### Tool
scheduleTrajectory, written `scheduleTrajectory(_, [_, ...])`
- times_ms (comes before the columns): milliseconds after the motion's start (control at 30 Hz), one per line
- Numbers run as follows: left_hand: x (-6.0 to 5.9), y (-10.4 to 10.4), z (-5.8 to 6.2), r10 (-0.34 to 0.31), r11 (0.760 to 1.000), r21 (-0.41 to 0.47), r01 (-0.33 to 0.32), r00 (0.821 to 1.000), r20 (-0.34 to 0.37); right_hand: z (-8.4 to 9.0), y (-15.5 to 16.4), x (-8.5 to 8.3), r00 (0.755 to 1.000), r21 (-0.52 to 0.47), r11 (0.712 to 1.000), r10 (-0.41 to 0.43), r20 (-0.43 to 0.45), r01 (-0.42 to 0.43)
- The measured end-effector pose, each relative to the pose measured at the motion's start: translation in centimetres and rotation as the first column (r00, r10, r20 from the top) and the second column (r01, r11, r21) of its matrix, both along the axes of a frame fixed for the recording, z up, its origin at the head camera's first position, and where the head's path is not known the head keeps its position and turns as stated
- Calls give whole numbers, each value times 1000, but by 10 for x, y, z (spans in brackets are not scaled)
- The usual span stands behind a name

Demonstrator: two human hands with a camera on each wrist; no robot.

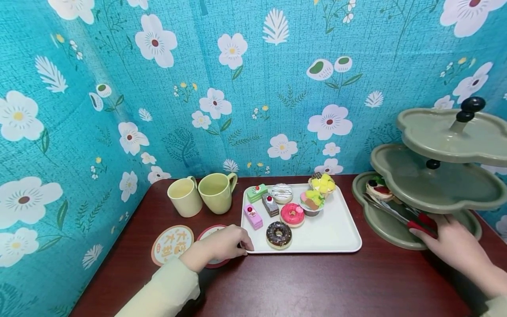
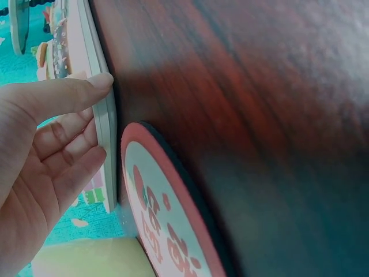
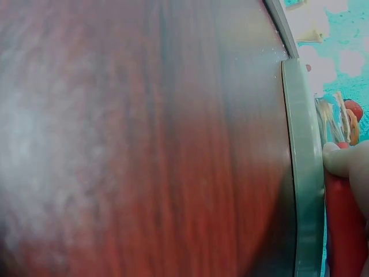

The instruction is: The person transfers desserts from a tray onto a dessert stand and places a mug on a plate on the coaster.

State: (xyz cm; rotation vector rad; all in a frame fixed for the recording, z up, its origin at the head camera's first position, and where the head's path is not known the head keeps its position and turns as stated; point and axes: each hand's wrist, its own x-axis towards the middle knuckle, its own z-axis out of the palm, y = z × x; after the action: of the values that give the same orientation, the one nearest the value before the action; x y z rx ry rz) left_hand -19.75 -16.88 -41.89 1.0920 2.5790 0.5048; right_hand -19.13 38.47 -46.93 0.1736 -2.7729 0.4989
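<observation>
My left hand [image 1: 231,241] grips the near left corner of a white tray [image 1: 336,240], thumb on the rim in the left wrist view. On the tray are a chocolate donut [image 1: 273,240], a pink donut [image 1: 288,219], a white donut [image 1: 282,199], small cake slices [image 1: 253,221] and two dessert cups [image 1: 312,204]. At far right my right hand [image 1: 455,240] holds red-handled metal tongs [image 1: 390,210], low over the bottom tier of a green tiered stand [image 1: 380,226]. The tong tips are right at a fruit-topped tart [image 1: 377,192]; I cannot tell whether they pinch it.
Two pale green mugs, one [image 1: 184,200] beside the other [image 1: 217,196], stand left of the tray. Two round coasters lie before them, one cream [image 1: 172,244], one red-rimmed [image 2: 134,135]. The stand's upper tiers [image 1: 447,185] overhang the right hand. A floral cloth [image 1: 253,110] hangs behind.
</observation>
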Motion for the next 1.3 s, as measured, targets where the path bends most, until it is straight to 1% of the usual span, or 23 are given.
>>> scheduleTrajectory(167, [0,0,-1,0,1000,-1,0,1000,1,-1,1,3,1000,7,1000,-9,17,9])
scheduleTrajectory(367, [0,0,-1,4,1000,-12,-4,1000,3,0,6,7,1000,39,999,-19,14,18])
scheduleTrajectory(567, [0,1,-2,8,1000,-11,-8,1000,6,0,9,11,999,31,999,-39,18,39])
scheduleTrajectory(667, [-1,1,-2,2,1000,-8,-2,1000,9,0,10,12,999,40,999,-33,-2,33])
scheduleTrajectory(800, [-1,2,-2,4,1000,-11,-4,1000,18,4,13,13,1000,50,998,-28,9,28])
scheduleTrajectory(933, [0,2,-1,3,1000,-7,-2,1000,14,7,14,14,997,56,997,-56,53,53])
scheduleTrajectory(1100, [1,1,-1,2,1000,-8,-2,1000,4,7,16,19,987,77,990,-124,98,117])
scheduleTrajectory(1200, [1,0,-1,8,1000,-11,-8,1000,7,8,17,22,986,82,988,-135,97,127])
scheduleTrajectory(1300, [1,0,-1,16,1000,-13,-16,1000,12,9,17,26,988,90,988,-131,78,124])
